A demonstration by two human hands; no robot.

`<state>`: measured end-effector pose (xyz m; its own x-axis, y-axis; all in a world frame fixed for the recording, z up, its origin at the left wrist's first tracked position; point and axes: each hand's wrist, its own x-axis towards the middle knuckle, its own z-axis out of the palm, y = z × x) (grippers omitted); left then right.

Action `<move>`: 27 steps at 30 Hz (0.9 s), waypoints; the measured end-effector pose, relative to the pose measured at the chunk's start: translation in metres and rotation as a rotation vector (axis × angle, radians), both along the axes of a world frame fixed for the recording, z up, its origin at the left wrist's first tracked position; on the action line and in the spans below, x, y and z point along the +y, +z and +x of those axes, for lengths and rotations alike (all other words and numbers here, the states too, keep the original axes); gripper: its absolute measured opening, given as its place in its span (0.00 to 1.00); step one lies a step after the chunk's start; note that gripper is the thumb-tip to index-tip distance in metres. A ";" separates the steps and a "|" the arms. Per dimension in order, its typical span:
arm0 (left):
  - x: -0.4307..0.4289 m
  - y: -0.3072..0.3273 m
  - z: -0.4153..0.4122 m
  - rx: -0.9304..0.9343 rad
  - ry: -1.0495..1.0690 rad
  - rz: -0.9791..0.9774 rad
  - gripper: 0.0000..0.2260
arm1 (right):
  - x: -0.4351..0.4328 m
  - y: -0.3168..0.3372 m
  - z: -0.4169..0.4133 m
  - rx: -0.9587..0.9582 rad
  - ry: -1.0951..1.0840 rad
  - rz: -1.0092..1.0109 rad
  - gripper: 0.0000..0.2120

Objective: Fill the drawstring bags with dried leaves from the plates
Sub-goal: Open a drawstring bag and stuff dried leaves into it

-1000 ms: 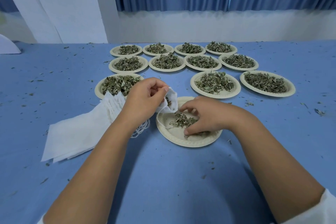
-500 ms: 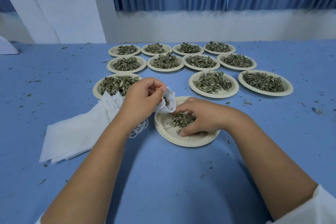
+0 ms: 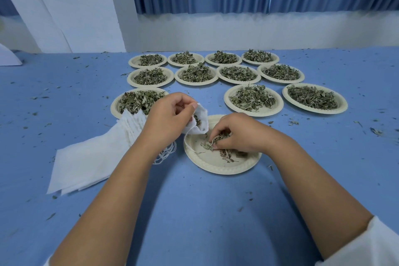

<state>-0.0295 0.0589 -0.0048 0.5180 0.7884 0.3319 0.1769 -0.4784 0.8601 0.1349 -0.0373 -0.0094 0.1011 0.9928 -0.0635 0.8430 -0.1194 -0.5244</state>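
Observation:
My left hand (image 3: 168,119) grips a small white drawstring bag (image 3: 200,124) by its mouth, holding it open over the left rim of the near paper plate (image 3: 218,163). Some dried leaves show inside the bag. My right hand (image 3: 235,134) sits on that plate with its fingers curled round a pinch of dried leaves (image 3: 216,141). A few loose leaves (image 3: 226,155) lie on the plate under the hand. The bag's white strings (image 3: 166,153) trail down beside my left wrist.
A stack of flat white bags (image 3: 90,160) lies left of my left arm. Several paper plates heaped with dried leaves (image 3: 252,98) stand in rows behind. Leaf crumbs dot the blue table (image 3: 194,211). A white wall and blue curtain stand at the back.
My right hand has gathered the leaves together and lifted its fingers slightly with a pinch of them. The left hand and bag have stayed in place.

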 end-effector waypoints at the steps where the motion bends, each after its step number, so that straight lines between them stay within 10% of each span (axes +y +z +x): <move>1: 0.000 0.000 0.000 0.000 0.002 0.000 0.05 | -0.001 0.002 0.002 0.019 -0.019 0.018 0.05; 15: -0.007 0.000 0.001 0.002 0.073 0.074 0.04 | -0.012 0.025 0.003 0.397 -0.195 0.422 0.06; 27: -0.021 -0.003 0.013 0.099 0.033 0.177 0.04 | 0.002 0.003 -0.019 -0.050 -0.215 0.349 0.04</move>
<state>-0.0162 0.0377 -0.0077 0.5300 0.7392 0.4156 0.2742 -0.6131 0.7409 0.1160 -0.0355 -0.0066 0.3034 0.9097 0.2837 0.8437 -0.1181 -0.5236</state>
